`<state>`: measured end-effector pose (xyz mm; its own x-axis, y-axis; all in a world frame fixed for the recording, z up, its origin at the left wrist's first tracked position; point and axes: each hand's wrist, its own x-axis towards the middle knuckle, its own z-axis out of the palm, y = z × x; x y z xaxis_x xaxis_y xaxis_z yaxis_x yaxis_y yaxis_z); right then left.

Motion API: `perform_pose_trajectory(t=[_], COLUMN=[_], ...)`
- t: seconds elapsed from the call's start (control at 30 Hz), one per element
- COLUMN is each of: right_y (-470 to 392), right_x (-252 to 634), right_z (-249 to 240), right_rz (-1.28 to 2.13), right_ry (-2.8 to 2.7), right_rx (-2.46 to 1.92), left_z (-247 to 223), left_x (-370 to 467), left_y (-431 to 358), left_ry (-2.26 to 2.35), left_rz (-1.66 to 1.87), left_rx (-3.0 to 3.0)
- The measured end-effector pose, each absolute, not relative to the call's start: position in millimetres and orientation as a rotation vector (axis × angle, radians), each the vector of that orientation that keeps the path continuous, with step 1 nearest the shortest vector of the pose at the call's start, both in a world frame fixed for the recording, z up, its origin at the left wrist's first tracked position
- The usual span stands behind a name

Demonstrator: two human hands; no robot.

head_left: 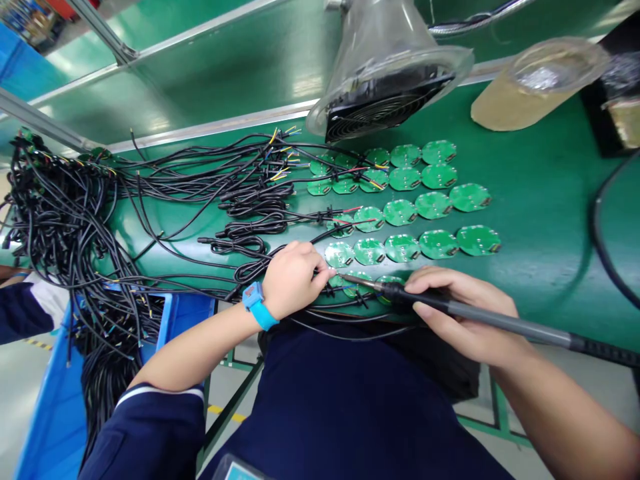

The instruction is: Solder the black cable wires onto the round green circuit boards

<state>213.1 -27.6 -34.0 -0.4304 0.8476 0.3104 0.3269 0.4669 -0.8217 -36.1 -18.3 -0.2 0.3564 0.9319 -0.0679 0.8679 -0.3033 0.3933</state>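
Observation:
My left hand [296, 277], with a blue band at the wrist, is closed in a pinch at the left end of the nearest row of round green circuit boards [357, 285]. What its fingertips hold is too small to make out. My right hand [463, 310] is wrapped round a soldering iron [505, 321], whose thin tip points left and reaches close to my left fingertips. Several rows of green boards [403, 248] lie beyond the hands. Black cables [250, 247] with coloured wire ends run from the left up to some boards.
A clear fume hood with a black fan [390, 110] hangs over the back of the green table [545, 220]. A tan cup-like container [530, 93] stands back right. Left are a cable heap [55, 207], a blue bin [50, 407] and another person's sleeve [17, 312].

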Motion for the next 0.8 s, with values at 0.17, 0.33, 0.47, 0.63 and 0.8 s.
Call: perform_pose_trajectory(t=[0.17, 0.33, 0.47, 0.63, 0.8], right_y=[-29.7, -30.6, -27.1, -24.8, -23.6], right_x=[216.3, 216.5, 214.7, 214.0, 211.1], right_z=[-37.8, -37.2, -34.0, -31.4, -28.2], right_rz=[0.947, 1.012, 1.016, 0.961, 0.891], right_ry=[-1.931, -1.69, -1.713, -1.842, -1.905], right_rx=[-0.984, -0.931, -0.943, -1.045, -1.162], left_z=[0.1, 0.6, 0.5, -2.4, -4.0], left_x=[-35.6, -35.9, -35.6, -36.2, -36.8], left_y=[-17.9, -17.5, -17.7, -19.5, -21.6], left_ry=[1.578, 1.573, 1.578, 1.561, 1.563], left_rz=[0.238, 0.237, 0.235, 0.281, 0.333], left_rx=[2.257, 2.262, 2.257, 2.269, 2.287])
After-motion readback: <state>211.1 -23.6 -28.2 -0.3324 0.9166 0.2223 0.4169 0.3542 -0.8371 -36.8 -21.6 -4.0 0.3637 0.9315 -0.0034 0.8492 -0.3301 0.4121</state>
